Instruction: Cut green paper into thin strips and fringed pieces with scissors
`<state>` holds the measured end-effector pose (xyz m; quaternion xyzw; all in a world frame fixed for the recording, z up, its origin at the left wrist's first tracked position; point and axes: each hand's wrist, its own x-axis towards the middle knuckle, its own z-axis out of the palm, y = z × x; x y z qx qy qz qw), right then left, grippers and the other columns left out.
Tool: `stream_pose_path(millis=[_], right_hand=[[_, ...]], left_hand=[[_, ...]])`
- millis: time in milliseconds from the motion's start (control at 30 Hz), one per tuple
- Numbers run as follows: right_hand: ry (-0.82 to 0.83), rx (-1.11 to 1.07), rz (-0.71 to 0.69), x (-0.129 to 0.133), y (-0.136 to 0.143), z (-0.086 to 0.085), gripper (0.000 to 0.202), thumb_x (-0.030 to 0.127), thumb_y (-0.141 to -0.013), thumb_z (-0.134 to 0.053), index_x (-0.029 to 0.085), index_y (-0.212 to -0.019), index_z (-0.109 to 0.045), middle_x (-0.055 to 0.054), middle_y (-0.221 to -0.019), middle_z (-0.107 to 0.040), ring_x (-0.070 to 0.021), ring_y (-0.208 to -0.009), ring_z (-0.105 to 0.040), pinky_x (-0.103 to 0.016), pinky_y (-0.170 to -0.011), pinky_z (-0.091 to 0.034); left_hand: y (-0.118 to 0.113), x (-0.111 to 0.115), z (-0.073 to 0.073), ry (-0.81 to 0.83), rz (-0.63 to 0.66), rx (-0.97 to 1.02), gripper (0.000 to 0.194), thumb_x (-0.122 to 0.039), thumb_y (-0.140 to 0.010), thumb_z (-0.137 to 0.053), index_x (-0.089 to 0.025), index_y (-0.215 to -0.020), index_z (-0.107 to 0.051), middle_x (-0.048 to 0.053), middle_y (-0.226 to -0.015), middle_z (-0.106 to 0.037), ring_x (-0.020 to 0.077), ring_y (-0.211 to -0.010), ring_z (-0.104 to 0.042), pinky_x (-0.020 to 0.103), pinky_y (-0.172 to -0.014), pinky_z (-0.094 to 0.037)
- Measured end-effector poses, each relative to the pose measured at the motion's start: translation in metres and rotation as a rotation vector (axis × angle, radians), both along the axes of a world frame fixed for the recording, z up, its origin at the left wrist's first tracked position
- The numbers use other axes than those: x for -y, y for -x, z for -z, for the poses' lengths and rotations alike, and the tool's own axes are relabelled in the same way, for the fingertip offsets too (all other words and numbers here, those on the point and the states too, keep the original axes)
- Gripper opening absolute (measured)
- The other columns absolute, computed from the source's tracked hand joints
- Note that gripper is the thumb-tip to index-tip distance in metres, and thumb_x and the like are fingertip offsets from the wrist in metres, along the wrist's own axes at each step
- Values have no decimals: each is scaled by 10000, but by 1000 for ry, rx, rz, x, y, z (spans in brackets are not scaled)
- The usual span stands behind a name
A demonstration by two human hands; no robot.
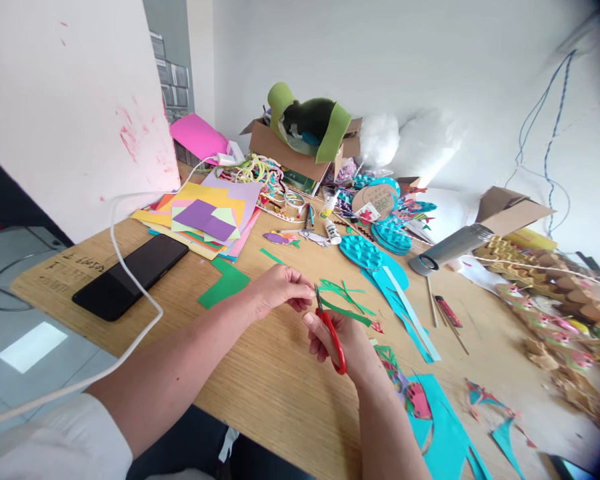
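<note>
Red-handled scissors (336, 343) are in my right hand (343, 340), with the thumb and fingers around the handles. Their blades point away from me, up to the fingertips of my left hand (287, 290). My left thumb and fingers are pinched together beside the blade tips; whatever is between them is too small or hidden to make out. A green paper strip (350, 315) extends to the right just behind the scissors. Thin green paper strips (343, 290) lie in a loose heap beyond. Left of my left hand is a larger green paper piece (224, 283).
A black phone (130, 277) lies at the left, crossed by a white cable (140, 290). Coloured paper sheets (205, 220) are stacked behind it. Blue felt-like pieces (430, 420), a grey tube (453, 247) and thin sticks (433, 303) lie to the right. A cardboard box (285, 152) stands at the back.
</note>
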<state>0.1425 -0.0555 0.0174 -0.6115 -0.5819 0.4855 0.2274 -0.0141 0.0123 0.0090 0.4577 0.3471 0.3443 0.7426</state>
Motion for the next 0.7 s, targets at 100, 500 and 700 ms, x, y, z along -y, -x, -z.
stream_pose_path(millis=[100,500,700], right_hand=[[12,6,23,0,0,0,447,587,-710,-649,200,-553,-489,-1,-448,-593,-129,-376,-537,-208,-378,-373],[5,-23,30,0,1,-1,441,565,-720,-659,192,-554,-493,-1,-446,-584,-116,-376,-530,-193,-377,-373],[-29,-24,-13,-1,-1,1,427,560,-736,-650,184,-582,-521,-8,-476,-596,-119,-392,-540,-198,-389,-384]], left_hand=[[1,0,0,2,8,4,142,-218,-586,-714,-113,-651,-645,19,-569,-634,106,-537,-578,243,-564,-464],[1,0,-1,-4,3,17,145,-225,-603,-713,-112,-660,-642,13,-574,-634,99,-535,-578,238,-569,-465],[0,0,-1,-30,-6,-5,131,-221,-605,-696,-113,-647,-636,13,-564,-634,99,-529,-577,236,-566,-466]])
